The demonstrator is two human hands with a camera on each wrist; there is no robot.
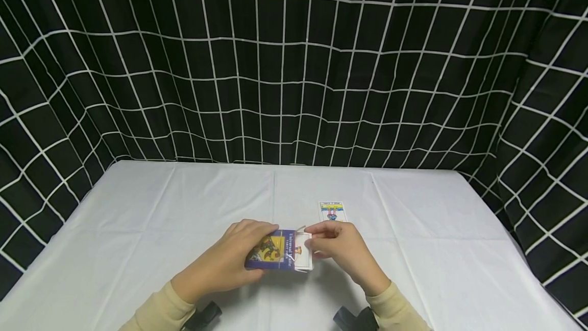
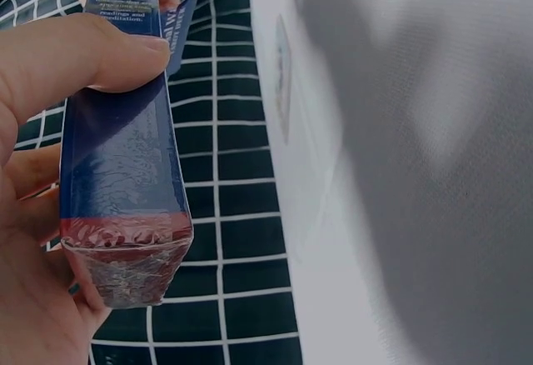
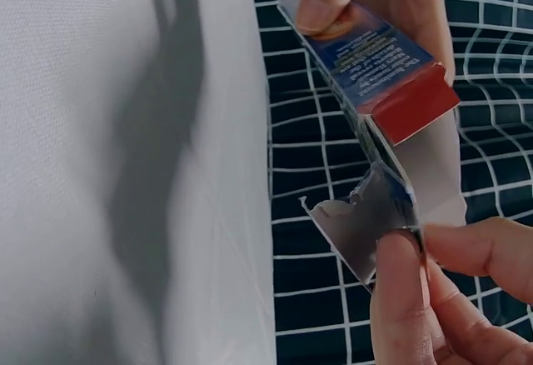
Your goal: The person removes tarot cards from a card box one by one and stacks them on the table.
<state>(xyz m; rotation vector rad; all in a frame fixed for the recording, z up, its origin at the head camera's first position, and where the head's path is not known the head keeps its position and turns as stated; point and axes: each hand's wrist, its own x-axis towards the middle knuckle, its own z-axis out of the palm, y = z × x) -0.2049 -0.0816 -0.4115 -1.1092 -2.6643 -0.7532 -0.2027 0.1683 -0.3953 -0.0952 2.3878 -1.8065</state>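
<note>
The left hand (image 1: 229, 259) grips a blue card box (image 1: 275, 255), its fingers curled round the box's body (the left wrist view shows the thumb (image 2: 79, 61) pressed on the blue side, with the sealed red end nearest the camera). The box is held just above the worktop (image 1: 138, 218), near the middle of its front edge. The right hand (image 1: 342, 249) is at the box's open end, where its fingers (image 3: 400, 298) pinch a torn flap (image 3: 375, 215) between thumb and forefinger; a second, red-edged flap (image 3: 416, 102) stands open beside it. One card (image 1: 333, 211) lies face up on the white cloth, just behind the right hand, towards the back edge. A black curtain (image 1: 294, 65) with a white grid hangs behind and to both sides of the worktop.
</note>
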